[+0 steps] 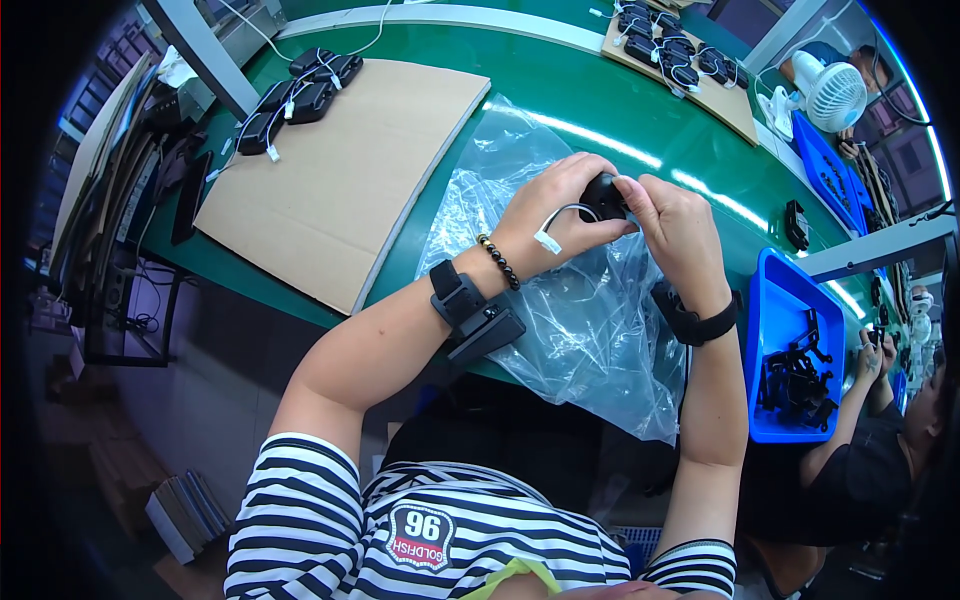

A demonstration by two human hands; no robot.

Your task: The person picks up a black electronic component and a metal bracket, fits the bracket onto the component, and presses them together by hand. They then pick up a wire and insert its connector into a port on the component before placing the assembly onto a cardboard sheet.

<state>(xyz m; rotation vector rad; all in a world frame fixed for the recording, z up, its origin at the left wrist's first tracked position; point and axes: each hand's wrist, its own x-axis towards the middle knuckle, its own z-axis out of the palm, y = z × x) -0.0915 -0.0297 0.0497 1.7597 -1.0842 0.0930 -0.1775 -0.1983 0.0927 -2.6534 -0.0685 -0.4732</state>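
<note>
Over a clear plastic bag (610,335), both my hands meet around a small black rounded device (602,197). My left hand (553,205) is closed round its near left side, and a short white cable with a white connector (548,240) loops out of it across my fingers. From the right, my right hand (680,225) grips the same device, thumb pressed along its edge. The fingers hide much of the device, so its exact kind does not show. Each wrist wears a black strap, and a bead bracelet circles the left one.
Left on the green table (420,45) lies a cardboard sheet (340,170) with several black cabled units (300,95). More such units (670,45) sit on a board at the back. A blue tray (790,425) of black brackets stands right, near a co-worker (880,450) and a white fan (835,93).
</note>
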